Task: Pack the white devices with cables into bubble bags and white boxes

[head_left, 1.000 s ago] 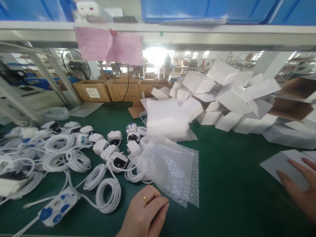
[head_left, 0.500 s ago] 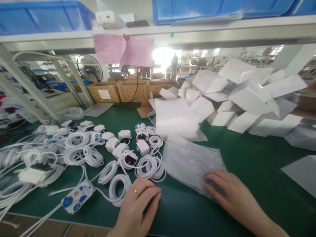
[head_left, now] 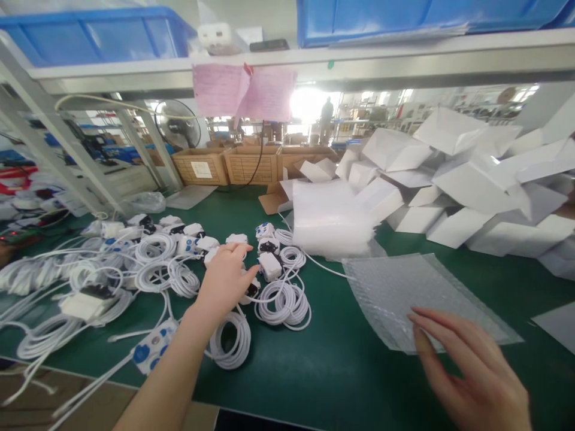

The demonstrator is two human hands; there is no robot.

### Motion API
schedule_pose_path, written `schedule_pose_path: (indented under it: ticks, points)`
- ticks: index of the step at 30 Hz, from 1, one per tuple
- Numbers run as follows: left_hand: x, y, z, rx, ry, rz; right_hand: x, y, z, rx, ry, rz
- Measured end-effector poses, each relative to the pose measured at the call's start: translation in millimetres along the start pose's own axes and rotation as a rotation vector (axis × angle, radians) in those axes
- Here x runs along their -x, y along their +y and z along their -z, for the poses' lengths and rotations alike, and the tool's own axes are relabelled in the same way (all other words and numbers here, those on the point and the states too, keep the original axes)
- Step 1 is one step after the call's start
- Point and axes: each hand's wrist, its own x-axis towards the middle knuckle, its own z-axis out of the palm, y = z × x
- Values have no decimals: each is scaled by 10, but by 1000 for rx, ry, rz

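Observation:
My left hand (head_left: 225,272) reaches forward over the green table (head_left: 341,371) and closes round a white plug block (head_left: 248,290) among several white adapters with coiled white cables (head_left: 284,300). My right hand (head_left: 467,365) lies at the near right, fingers spread, with its fingertips on the near edge of a clear bubble-wrap bag (head_left: 422,296) lying flat on the table.
A stack of bubble bags (head_left: 330,218) sits behind the flat one. Folded white cartons (head_left: 453,173) are heaped at the back right. More cables and a blue-and-white power strip (head_left: 155,352) cover the left. Cardboard boxes (head_left: 227,164) stand at the back; a shelf with blue bins (head_left: 103,36) hangs overhead.
My left hand has left the table's near edge and reached forward onto a plug block. The bubble bag has slid to the right and my right hand has drawn back to its near edge.

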Motion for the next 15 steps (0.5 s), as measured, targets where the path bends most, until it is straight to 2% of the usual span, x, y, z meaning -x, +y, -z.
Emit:
schedule_pose_path:
  ticks: [2,5,10,15]
  points:
    - [-123,0,6,-13,-58,-1,24,-215,-116,-134,-55,16]
    - [-219,-71,42,-26,-122,21,165,-357,-290,-216,-125,20]
    - [-201,-296,180,-72,-128,132,356,-328,-380,-264,-223,-32]
    - [-209,-305,218,-120,-168,185,369,-282,-399,-410,-237,-126]
